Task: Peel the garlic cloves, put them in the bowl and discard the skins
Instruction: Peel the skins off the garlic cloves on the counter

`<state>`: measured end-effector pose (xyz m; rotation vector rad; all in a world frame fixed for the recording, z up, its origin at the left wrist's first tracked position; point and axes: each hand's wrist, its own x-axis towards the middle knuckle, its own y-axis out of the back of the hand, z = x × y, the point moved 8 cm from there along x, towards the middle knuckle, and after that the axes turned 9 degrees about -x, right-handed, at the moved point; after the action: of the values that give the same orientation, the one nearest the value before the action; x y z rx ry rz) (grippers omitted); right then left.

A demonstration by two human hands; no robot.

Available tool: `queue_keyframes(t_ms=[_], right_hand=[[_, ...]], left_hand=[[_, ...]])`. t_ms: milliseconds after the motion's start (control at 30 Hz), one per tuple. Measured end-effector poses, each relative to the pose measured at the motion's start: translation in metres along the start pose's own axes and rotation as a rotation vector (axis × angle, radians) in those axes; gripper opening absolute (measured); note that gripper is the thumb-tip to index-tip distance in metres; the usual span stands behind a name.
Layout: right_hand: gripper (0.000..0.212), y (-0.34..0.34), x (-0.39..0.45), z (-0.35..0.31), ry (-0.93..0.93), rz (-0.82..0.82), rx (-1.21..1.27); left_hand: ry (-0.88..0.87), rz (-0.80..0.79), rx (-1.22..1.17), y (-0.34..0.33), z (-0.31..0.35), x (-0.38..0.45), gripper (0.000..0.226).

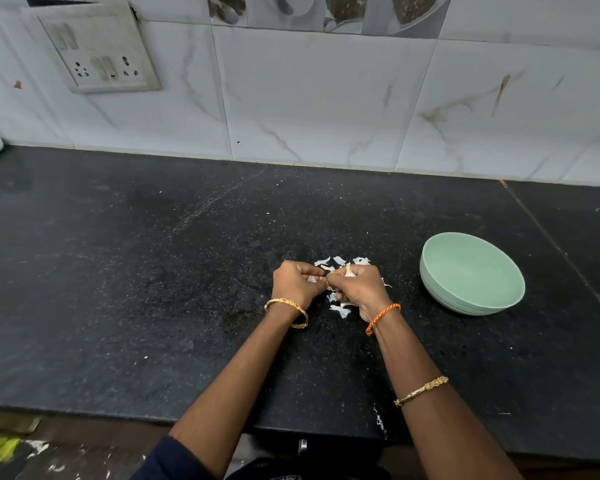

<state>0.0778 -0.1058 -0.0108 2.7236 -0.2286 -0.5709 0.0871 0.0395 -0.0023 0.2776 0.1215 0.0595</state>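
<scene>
Counter (153, 271): dark speckled stone, runs under and all round both hands, so the peeling waste drops straight onto it. Tiled wall (326, 98) beyond the hands; switch plate (99, 46) on it, far up and left of the left hand. Neither is in the way.

Bowl (471, 273): pale green, just right of the right hand, slightly beyond it. Near enough for a short drop from that hand, I'd judge. The visible inside looks bare, no cloves seen in it. Path from hand to bowl is open counter.

Left hand (297, 282): fingers curled, fingertips pinched toward the right hand. Looks like it is pulling at skin, but what sits between the tips is too small to confirm.

Right hand (355, 289): fingers curled round the garlic (349, 270), a pale piece poking out above the knuckles. Can't tell if it is one clove or a cluster. Hands touch at the fingertips, low over the counter; probably one holds while the other strips.

Skins (340, 311): white papery flakes scattered beyond, between and just under the hands, a few by the right wrist. None discarded yet; no bin in view. Judgement: early in the task.

Bangle (286, 311) on left wrist, orange thread (383, 318) on right wrist; neither catches on anything.
</scene>
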Motion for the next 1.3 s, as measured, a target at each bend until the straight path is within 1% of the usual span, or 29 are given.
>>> queue_keyframes(t_ms=[167,233,333,400,500,567,633,700,800,867,967,1033,1100,1133,1200,1267,1300], right_hand=[[0.006,-0.001,0.001,0.000,-0.012,0.084,-0.022],[0.011,-0.001,0.000,0.001,-0.008,0.129,-0.023],[0.018,0.001,-0.002,0.000,0.000,0.188,-0.051],[0.020,0.001,-0.002,0.001,-0.002,0.199,-0.061],[0.011,-0.001,-0.003,0.004,-0.002,0.218,-0.051],[0.010,-0.001,-0.005,0.005,0.016,0.229,-0.037],[0.013,-0.001,-0.007,0.003,0.018,0.202,-0.018],[0.017,0.000,-0.006,0.002,-0.003,0.152,0.018],[0.010,0.003,-0.003,0.003,-0.055,0.072,0.141],[0.008,0.012,-0.002,0.006,-0.084,0.060,0.163],[0.006,0.026,0.000,0.005,-0.086,0.061,0.087],[0.011,0.031,0.002,0.004,-0.089,0.058,0.045],[0.010,0.035,0.004,0.001,-0.101,0.057,0.046],[0.008,0.036,0.003,-0.002,-0.113,0.038,0.096],[0.004,0.033,-0.002,-0.007,-0.155,-0.053,0.309],[0.016,0.030,-0.009,-0.012,-0.183,-0.156,0.521],[0.024,0.029,-0.012,-0.014,-0.179,-0.202,0.582]], left_hand=[[-0.178,-0.013,0.103,-0.009,0.012,-0.012,0.021],[-0.224,-0.023,0.117,-0.012,0.013,-0.015,0.018],[-0.263,-0.011,0.137,-0.014,0.012,-0.018,0.015],[-0.277,0.008,0.147,-0.014,0.011,-0.019,0.012],[-0.284,0.010,0.160,-0.016,0.012,-0.018,0.010],[-0.291,0.005,0.171,-0.015,0.012,-0.017,0.011],[-0.283,-0.012,0.159,-0.015,0.013,-0.015,0.013],[-0.227,-0.007,0.084,-0.009,0.011,-0.011,0.016],[-0.102,0.026,-0.066,0.007,0.002,-0.002,0.017],[-0.035,0.005,-0.144,0.013,-0.001,0.002,0.016],[-0.052,-0.043,-0.096,0.015,0.006,0.006,0.018],[-0.067,-0.068,-0.073,0.013,0.012,0.009,0.019],[-0.072,-0.033,-0.074,0.016,0.016,0.011,0.019],[-0.069,-0.004,-0.070,0.019,0.017,0.012,0.019],[-0.064,0.042,-0.056,0.026,0.017,0.013,0.017],[-0.074,0.074,-0.037,0.030,0.019,0.011,0.013],[-0.087,0.077,-0.035,0.029,0.021,0.009,0.012]])
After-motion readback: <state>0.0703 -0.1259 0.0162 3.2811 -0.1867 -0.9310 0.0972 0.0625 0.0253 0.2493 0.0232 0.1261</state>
